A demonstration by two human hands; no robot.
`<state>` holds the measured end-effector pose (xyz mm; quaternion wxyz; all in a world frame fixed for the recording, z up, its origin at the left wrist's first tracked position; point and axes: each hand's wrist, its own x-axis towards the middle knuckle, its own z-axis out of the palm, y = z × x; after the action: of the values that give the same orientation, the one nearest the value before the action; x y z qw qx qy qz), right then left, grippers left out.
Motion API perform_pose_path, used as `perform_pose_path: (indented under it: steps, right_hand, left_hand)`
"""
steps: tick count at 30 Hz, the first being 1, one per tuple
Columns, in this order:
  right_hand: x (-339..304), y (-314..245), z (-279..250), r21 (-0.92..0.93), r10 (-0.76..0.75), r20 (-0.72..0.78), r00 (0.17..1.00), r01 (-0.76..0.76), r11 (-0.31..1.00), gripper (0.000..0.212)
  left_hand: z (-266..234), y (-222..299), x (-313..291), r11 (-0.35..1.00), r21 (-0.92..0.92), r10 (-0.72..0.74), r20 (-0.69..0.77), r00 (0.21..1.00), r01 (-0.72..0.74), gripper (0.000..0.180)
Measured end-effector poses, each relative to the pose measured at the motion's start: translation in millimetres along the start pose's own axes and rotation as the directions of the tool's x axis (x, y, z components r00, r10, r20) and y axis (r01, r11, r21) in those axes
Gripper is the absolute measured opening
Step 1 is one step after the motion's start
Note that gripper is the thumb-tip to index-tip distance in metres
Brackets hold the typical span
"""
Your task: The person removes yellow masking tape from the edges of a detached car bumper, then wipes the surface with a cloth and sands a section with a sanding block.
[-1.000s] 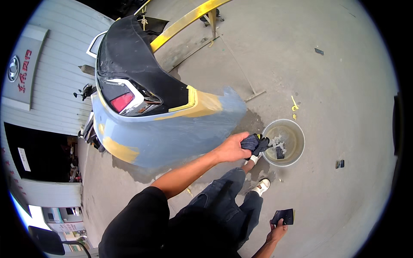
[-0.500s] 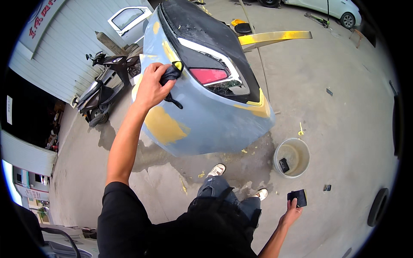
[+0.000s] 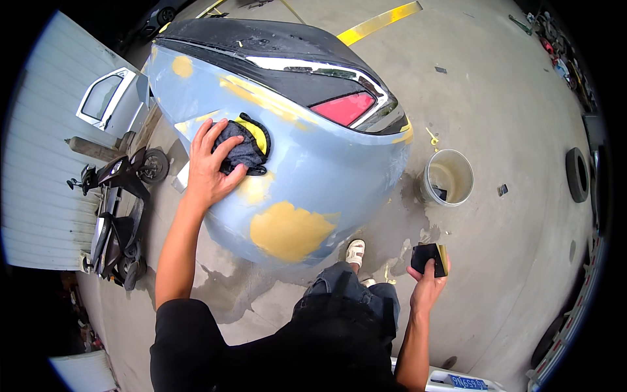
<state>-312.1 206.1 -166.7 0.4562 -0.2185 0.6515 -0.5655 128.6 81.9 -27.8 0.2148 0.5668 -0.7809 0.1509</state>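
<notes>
My left hand (image 3: 208, 171) presses a dark grey cloth (image 3: 241, 150) with a yellow side against a car bumper (image 3: 356, 166). Fingers are spread over the cloth, gripping it. The bumper is dull grey-blue with yellow filler patches; the largest patch (image 3: 290, 230) lies below the cloth. A red tail light (image 3: 344, 108) is set in above and to the right. Lower right, away from the bumper, my right hand (image 3: 426, 287) is closed on a flat black sanding block (image 3: 426, 259) with a yellowish edge, thumb on its face.
A metal bucket (image 3: 449, 178) with a dark piece inside stands on the concrete right of the bumper. A dark scooter (image 3: 121, 219) and a loose white car door (image 3: 108, 98) are at the left. A yellow strip (image 3: 381, 23) juts out behind; a tyre (image 3: 577, 174) lies far right.
The view has turned and shifted. My left hand has moved the cloth from beside the tail light down the bumper, and the cloth is more spread out. My right hand still holds the sanding block.
</notes>
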Motion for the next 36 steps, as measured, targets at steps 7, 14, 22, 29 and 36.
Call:
perform_pose_path:
  steps: [7,14,22,29,36]
  right_hand:
    - [-85,33,61,-0.042,-0.135,0.074,0.988,0.138,0.99,0.041]
    - [-182,64,154,-0.398,-0.563,0.286,0.776,0.63,0.667,0.05]
    - [-194,94,253,-0.462,-0.466,0.268,0.843,0.537,0.706,0.068]
    - [-158,68,280,-0.427,-0.336,0.05,0.94,0.324,0.844,0.074]
    - [-229,89,310,-0.509,-0.401,0.031,0.915,0.36,0.782,0.078]
  left_hand:
    - [-4,-47,-14,0.969,-0.172,0.17,-0.058,0.984,-0.177,0.043]
    - [1,-50,-3,0.931,-0.203,0.291,-0.092,0.952,-0.304,0.036]
    - [5,-47,1,0.799,-0.31,0.518,-0.079,0.852,-0.515,0.036]
    - [9,-48,0,0.757,-0.347,0.551,-0.114,0.827,-0.553,0.036]
    - [9,-47,2,0.686,-0.394,0.643,-0.065,0.763,-0.611,0.036]
